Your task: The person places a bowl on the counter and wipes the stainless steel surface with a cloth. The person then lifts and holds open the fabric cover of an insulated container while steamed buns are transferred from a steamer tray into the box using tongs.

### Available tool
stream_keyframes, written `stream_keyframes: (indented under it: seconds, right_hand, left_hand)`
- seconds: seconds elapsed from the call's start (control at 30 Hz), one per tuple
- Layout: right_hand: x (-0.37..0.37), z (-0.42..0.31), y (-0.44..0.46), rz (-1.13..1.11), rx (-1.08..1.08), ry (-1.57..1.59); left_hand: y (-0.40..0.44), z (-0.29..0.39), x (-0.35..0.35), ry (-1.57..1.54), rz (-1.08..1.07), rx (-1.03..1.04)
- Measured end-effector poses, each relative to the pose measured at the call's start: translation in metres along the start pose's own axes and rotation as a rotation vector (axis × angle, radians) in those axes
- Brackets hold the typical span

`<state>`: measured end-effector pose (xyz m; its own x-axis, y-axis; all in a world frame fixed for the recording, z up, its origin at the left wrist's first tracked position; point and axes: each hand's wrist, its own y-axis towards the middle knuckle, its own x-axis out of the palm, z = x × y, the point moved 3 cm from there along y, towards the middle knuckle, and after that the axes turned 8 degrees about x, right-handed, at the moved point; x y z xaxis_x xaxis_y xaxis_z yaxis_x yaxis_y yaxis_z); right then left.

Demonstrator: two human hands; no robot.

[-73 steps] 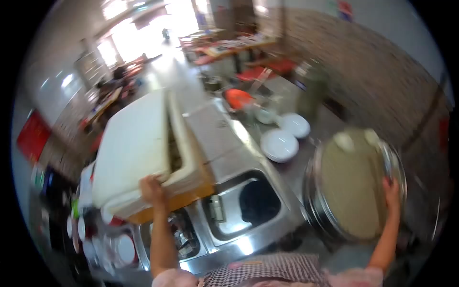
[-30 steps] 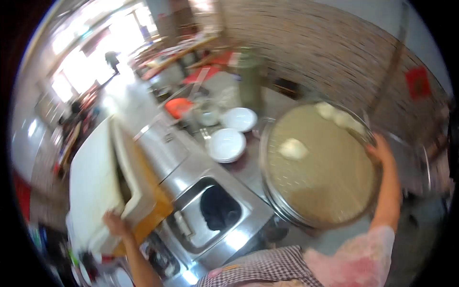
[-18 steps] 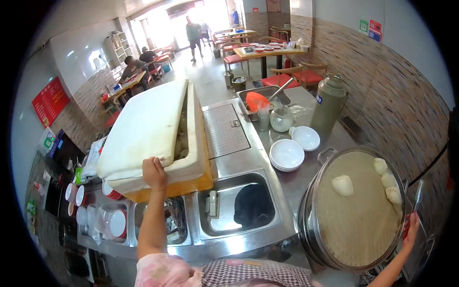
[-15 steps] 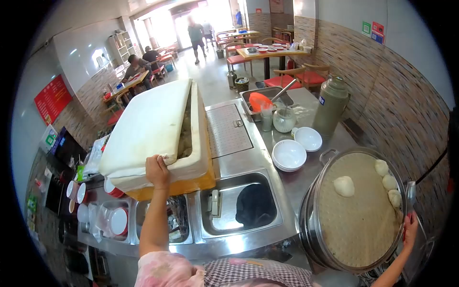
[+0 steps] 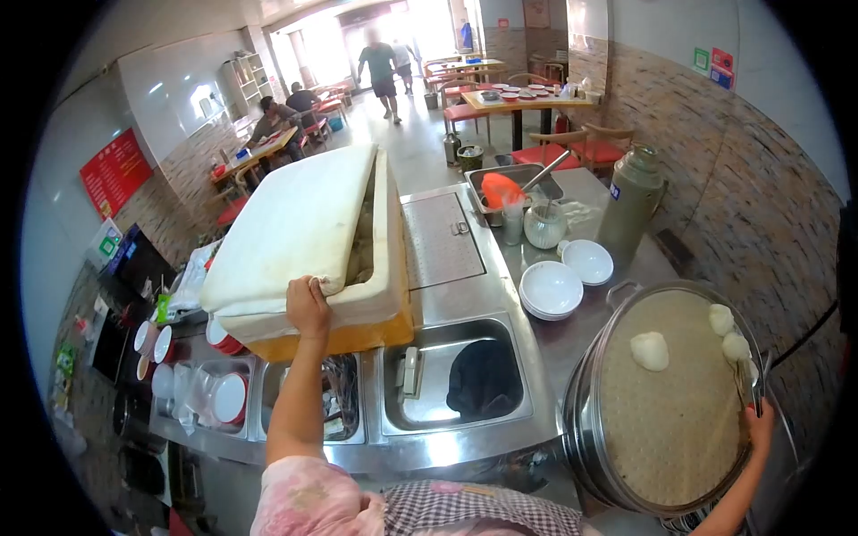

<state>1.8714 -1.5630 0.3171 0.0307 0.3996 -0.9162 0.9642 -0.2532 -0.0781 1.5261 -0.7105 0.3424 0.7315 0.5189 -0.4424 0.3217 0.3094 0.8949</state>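
Observation:
My left hand (image 5: 308, 306) is closed on the near corner of a white foam lid (image 5: 286, 228). The lid lies askew on a foam box (image 5: 389, 241), leaving a gap along its right side; what is inside is hard to make out. At the far right, my right hand (image 5: 761, 422) grips metal tongs (image 5: 759, 380). Their tips are beside the nearest of several white buns (image 5: 736, 347) lined up at the right rim of a round steamer (image 5: 675, 420). One more bun (image 5: 650, 351) sits apart, toward the upper left of the steamer cloth.
White bowls (image 5: 550, 290), a glass jar (image 5: 545, 225) and a thermos flask (image 5: 630, 201) stand behind the steamer. A sink (image 5: 420, 420) holding a dark cloth is in front of me. Tables, chairs and several people, one walking (image 5: 380, 71), fill the room beyond.
My right hand has brought the tongs in over the steamer's right rim to the nearest bun. My left hand keeps its hold on the lid. The view has shifted slightly.

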Motion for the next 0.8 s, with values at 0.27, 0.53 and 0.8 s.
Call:
stream_keyframes:
  seconds: [0.27,0.53,0.8]
  right_hand:
    - [-0.002,0.045,-0.02,0.023,0.05,0.857]
    - [-0.011,-0.046,-0.084,-0.142,-0.271,0.409]
    - [0.031,-0.148,-0.135,-0.131,-0.423,-0.157]
  left_hand:
    - [-0.004,-0.013,0.013,0.038,-0.126,0.028]
    - [0.001,-0.012,0.015,0.036,-0.078,0.02]
    - [-0.001,-0.021,0.018,0.043,-0.08,0.019]
